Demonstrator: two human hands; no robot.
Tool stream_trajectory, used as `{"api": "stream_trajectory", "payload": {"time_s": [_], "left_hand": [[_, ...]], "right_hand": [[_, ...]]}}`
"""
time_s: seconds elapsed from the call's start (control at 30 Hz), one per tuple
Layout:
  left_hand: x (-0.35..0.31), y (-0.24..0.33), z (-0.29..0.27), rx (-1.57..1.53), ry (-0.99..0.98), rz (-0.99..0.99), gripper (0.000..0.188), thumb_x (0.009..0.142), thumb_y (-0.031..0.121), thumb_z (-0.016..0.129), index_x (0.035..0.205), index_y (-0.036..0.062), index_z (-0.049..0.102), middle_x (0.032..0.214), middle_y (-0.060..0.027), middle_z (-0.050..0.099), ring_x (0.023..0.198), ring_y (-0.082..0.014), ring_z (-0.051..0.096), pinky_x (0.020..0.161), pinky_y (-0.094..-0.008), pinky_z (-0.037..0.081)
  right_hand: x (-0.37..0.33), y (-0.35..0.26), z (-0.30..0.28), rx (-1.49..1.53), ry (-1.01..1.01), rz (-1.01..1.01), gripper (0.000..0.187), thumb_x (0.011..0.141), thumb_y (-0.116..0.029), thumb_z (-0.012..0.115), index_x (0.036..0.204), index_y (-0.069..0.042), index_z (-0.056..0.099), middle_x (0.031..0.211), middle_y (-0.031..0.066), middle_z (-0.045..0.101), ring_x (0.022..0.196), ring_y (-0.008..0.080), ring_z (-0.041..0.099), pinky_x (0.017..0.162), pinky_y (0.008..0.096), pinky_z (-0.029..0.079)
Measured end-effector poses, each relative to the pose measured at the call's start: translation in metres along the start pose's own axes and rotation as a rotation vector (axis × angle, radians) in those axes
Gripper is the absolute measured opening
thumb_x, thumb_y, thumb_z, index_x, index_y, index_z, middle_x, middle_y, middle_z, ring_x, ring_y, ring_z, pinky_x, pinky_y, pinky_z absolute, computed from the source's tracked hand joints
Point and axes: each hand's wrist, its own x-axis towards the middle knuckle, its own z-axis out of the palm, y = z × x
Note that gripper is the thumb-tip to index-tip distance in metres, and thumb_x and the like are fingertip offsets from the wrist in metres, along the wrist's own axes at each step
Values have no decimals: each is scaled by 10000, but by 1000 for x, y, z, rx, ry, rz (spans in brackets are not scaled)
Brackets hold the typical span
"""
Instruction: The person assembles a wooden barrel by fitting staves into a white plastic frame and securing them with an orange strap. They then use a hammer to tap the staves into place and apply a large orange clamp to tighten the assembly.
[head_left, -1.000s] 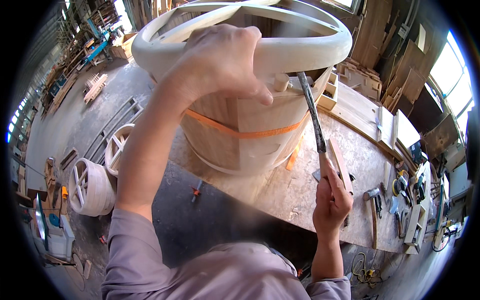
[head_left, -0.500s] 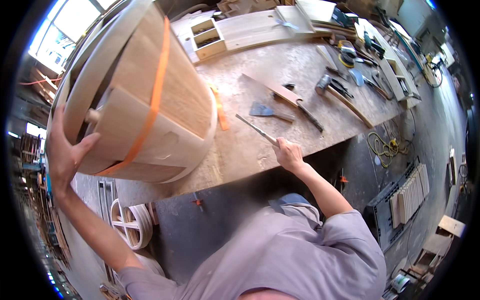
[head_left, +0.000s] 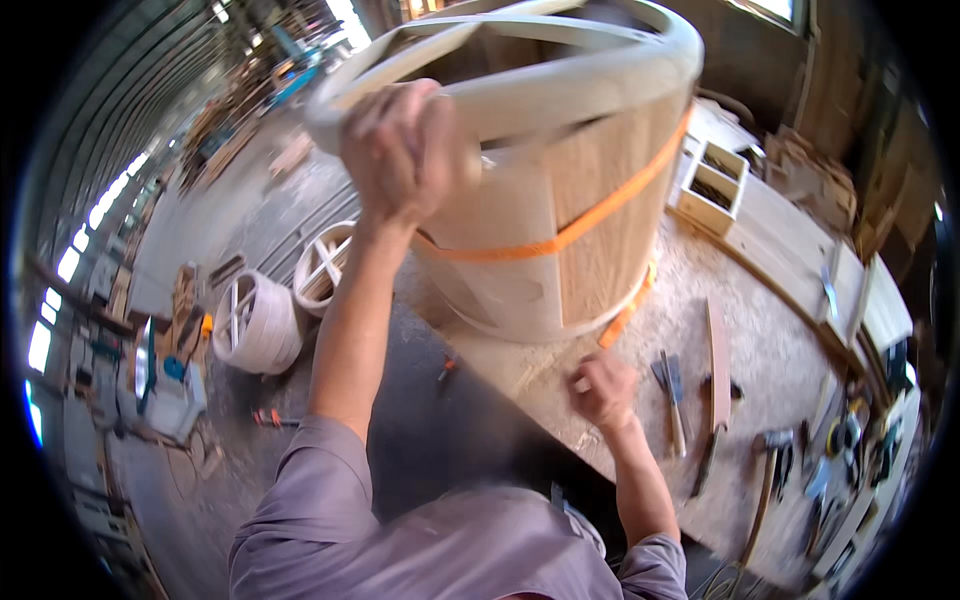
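A large round wooden drum of staves stands on the workbench, with an orange strap around it. Its top is a pale ring with crossing spokes. My left hand is closed at the near left of this rim, blurred; what its fingers hold is hidden. Over the bench, just in front of the drum, my right hand has its fingers curled with nothing showing in them. To its right lies a slim chisel-like tool with a light handle, across a putty knife.
Right of these lie a handsaw, a hammer and several other tools. A divided wooden box stands behind, by long boards. On the floor at left are two round wooden frames. A clamp juts from the bench edge.
The chisel-like tool has left my right hand and lies on the bench. My left hand has gone from spread against the drum's side to closed at its rim. The view has swung left.
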Motion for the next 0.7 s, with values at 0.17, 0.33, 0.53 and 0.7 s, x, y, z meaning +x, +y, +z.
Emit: {"api": "stream_trajectory", "payload": {"time_s": [0.17, 0.33, 0.53, 0.7], "left_hand": [[1, 4, 10, -68, 3, -65, 481, 1015, 364, 395, 974, -8, 697, 947, -193, 703, 897, -390, 652, 855, -435, 471], [-5, 8, 4, -13, 1, -61, 421, 988, 319, 420, 954, 0, 693, 913, -178, 698, 855, -381, 656, 835, -431, 474], [-5, 19, 18, 67, 121, -130, 243, 822, 312, 662, 869, 78, 707, 868, -128, 716, 894, -343, 683, 883, -477, 465], [-9, 13, 23, -16, 142, -270, 449, 857, 506, 641, 860, 62, 708, 840, -144, 660, 947, -334, 631, 971, -477, 407]], "right_hand": [[135, -58, 10, 327, -164, -954, 213, 618, -172, 657, 618, -143, 446, 592, -32, 375, 511, 138, 467, 439, 278, 376], [209, 8, 55, 257, -259, -1089, 260, 508, -76, 626, 571, -138, 381, 561, -1, 347, 465, 165, 424, 433, 295, 390], [213, 2, 50, 194, -315, -1019, 308, 569, 5, 592, 542, -138, 321, 528, 13, 324, 433, 193, 387, 392, 338, 314], [209, -5, 59, 280, -365, -940, 283, 564, 15, 594, 570, -116, 343, 508, 39, 335, 417, 239, 394, 385, 365, 295]]}}
